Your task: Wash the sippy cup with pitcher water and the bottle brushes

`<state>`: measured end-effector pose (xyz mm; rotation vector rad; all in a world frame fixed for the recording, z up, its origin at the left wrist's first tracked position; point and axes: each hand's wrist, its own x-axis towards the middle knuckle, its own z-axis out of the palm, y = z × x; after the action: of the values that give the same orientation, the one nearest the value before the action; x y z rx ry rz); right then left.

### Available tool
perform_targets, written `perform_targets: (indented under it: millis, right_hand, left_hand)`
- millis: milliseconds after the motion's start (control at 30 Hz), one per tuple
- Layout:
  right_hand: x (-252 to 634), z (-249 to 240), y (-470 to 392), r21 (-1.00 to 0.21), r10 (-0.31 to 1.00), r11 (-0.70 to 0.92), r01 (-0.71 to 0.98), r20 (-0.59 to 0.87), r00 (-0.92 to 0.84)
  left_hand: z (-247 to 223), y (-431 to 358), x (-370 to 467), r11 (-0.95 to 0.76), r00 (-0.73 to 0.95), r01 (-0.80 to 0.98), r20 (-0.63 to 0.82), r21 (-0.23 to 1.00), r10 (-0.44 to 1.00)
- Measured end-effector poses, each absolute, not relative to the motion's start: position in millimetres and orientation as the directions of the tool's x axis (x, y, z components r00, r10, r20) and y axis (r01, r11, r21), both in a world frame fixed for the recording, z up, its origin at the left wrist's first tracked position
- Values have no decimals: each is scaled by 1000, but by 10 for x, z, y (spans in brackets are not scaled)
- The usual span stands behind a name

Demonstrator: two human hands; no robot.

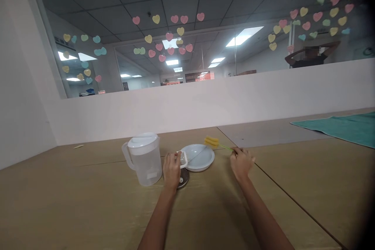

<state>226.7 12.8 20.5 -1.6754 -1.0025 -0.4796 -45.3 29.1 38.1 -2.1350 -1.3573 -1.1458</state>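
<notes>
Head view: right hand (242, 163) (stretched forward) grips brush (212, 141).

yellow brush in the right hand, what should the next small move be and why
Probably ease the yellow brush toward what looks like a cup: the right hand grips the brush, the left hand holds the cup, and the two things are apart.
</notes>
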Motion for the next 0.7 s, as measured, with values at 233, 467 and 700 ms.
perform_targets:
  millis: [233,467,700]
  right_hand:
    - [2264,106,199,-635,643,-315,705,404,651]
    - [2330,31,226,-658,691,-363,660,285,664]
    - [2301,-45,276,-622,823,-346,702,159,546]
  left_hand:
    - [322,176,-279,-537,-127,727,853,428,507]
    - [227,-112,-9,-733,180,483,765,479,618]
    - [70,-149,83,-768,412,423,653,480,635]
